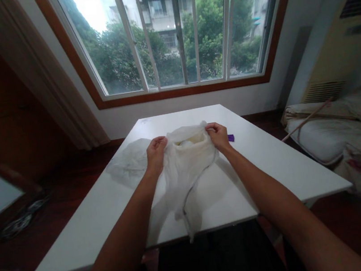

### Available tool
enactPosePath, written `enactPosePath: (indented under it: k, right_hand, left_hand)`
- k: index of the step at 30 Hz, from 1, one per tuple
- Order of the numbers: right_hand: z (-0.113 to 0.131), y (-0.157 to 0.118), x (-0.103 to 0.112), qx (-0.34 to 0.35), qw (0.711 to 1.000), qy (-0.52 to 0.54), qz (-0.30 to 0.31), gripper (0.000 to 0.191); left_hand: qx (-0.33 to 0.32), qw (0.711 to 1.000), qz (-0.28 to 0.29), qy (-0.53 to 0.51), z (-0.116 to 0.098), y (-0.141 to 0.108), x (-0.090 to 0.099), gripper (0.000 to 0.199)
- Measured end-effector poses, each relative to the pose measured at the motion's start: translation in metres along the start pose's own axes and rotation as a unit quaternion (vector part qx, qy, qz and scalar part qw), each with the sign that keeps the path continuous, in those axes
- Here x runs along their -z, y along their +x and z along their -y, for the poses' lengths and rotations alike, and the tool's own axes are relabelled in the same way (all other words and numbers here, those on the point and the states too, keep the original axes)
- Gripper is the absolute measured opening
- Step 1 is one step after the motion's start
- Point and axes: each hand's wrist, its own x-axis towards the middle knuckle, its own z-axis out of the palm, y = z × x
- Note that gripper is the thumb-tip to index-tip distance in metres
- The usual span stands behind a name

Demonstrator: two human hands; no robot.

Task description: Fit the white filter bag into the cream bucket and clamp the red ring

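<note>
A white, thin, see-through drawstring bag (pixel 187 161) is stretched between my two hands above the white table (pixel 268 181). My left hand (pixel 156 155) pinches the left side of its mouth, and my right hand (pixel 217 135) pinches the right side. The mouth gapes a little, and something pale and yellowish shows inside, too unclear to name. A dark-flecked cord or seam runs down the bag, whose lower end hangs at the table's near edge. Left of my left hand lies a crumpled clear plastic bag (pixel 130 161). Just beyond my right wrist is a small purple object (pixel 231 138).
A window (pixel 166 42) with a brown frame fills the wall behind the table. Large stuffed white sacks (pixel 322 132) and a stick (pixel 307 120) are at the right, before a standing air conditioner (pixel 333 49). Cables (pixel 20 220) lie on the floor at the left.
</note>
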Motion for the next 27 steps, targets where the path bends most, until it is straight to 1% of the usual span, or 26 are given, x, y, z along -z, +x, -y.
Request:
enactPosePath:
  k: [3, 5, 6, 8, 10, 12, 14, 16, 18, 19, 20, 21, 22, 23, 24, 25, 26, 27]
  right_hand:
    - [-0.002, -0.001, 0.000, 0.034, 0.998, -0.003, 0.049, 0.027]
    - [-0.005, -0.002, 0.000, 0.036, 0.996, -0.001, 0.084, 0.033]
    - [-0.007, -0.003, 0.000, 0.029, 0.994, -0.002, 0.103, 0.035]
    - [-0.009, -0.005, -0.001, 0.009, 0.991, -0.007, 0.133, 0.036]
    - [-0.010, -0.008, -0.002, -0.003, 0.988, -0.019, 0.152, 0.034]
    - [-0.010, -0.011, -0.001, -0.017, 0.984, -0.028, 0.174, 0.031]
    - [-0.009, -0.013, 0.003, -0.042, 0.975, -0.034, 0.216, 0.028]
    - [-0.010, -0.014, 0.009, -0.064, 0.958, -0.052, 0.273, 0.024]
    - [-0.012, -0.011, 0.017, -0.073, 0.941, -0.090, 0.318, 0.022]
    - [-0.013, -0.008, 0.021, -0.070, 0.938, -0.119, 0.318, 0.023]
    - [-0.014, -0.005, 0.026, -0.066, 0.941, -0.147, 0.297, 0.023]
    - [-0.013, -0.001, 0.030, -0.060, 0.950, -0.167, 0.258, 0.024]
    - [-0.012, 0.002, 0.035, -0.050, 0.961, -0.170, 0.214, 0.027]
    - [-0.009, 0.005, 0.039, -0.038, 0.971, -0.150, 0.183, 0.034]
    - [-0.005, 0.008, 0.043, -0.027, 0.978, -0.109, 0.174, 0.044]
    - [-0.001, 0.009, 0.046, -0.019, 0.979, -0.055, 0.194, 0.056]
    - [0.004, 0.008, 0.047, -0.017, 0.972, -0.002, 0.233, 0.071]
    - [0.008, 0.007, 0.047, -0.020, 0.959, 0.039, 0.282, 0.086]
  left_hand:
    - [-0.004, 0.997, -0.047, -0.063, 0.003, 0.005, 0.000, 0.029]
    - [0.003, 0.996, -0.049, -0.078, 0.007, 0.008, 0.003, 0.027]
    - [0.006, 0.997, -0.041, -0.068, 0.009, 0.010, 0.005, 0.029]
    - [0.008, 1.000, -0.016, -0.009, 0.015, 0.012, 0.010, 0.037]
    - [0.005, 0.995, 0.008, 0.103, 0.023, 0.013, 0.015, 0.041]
    - [0.005, 0.969, 0.042, 0.243, 0.030, 0.012, 0.019, 0.039]
    - [0.008, 0.936, 0.076, 0.343, 0.035, 0.011, 0.022, 0.036]
    - [0.013, 0.917, 0.097, 0.386, 0.037, 0.010, 0.026, 0.031]
    - [0.013, 0.908, 0.093, 0.408, 0.034, 0.011, 0.030, 0.026]
    - [0.010, 0.903, 0.087, 0.420, 0.031, 0.012, 0.032, 0.025]
    - [0.005, 0.899, 0.077, 0.430, 0.026, 0.013, 0.033, 0.025]
    - [-0.009, 0.897, 0.067, 0.436, 0.021, 0.014, 0.034, 0.028]
    - [-0.034, 0.898, 0.060, 0.434, 0.014, 0.014, 0.034, 0.033]
    - [-0.067, 0.903, 0.062, 0.421, 0.008, 0.014, 0.033, 0.040]
    - [-0.100, 0.910, 0.077, 0.395, 0.002, 0.013, 0.031, 0.047]
    - [-0.129, 0.918, 0.103, 0.360, -0.002, 0.010, 0.028, 0.055]
    - [-0.146, 0.926, 0.140, 0.319, -0.005, 0.006, 0.024, 0.063]
    - [-0.150, 0.930, 0.181, 0.282, -0.006, 0.002, 0.020, 0.075]
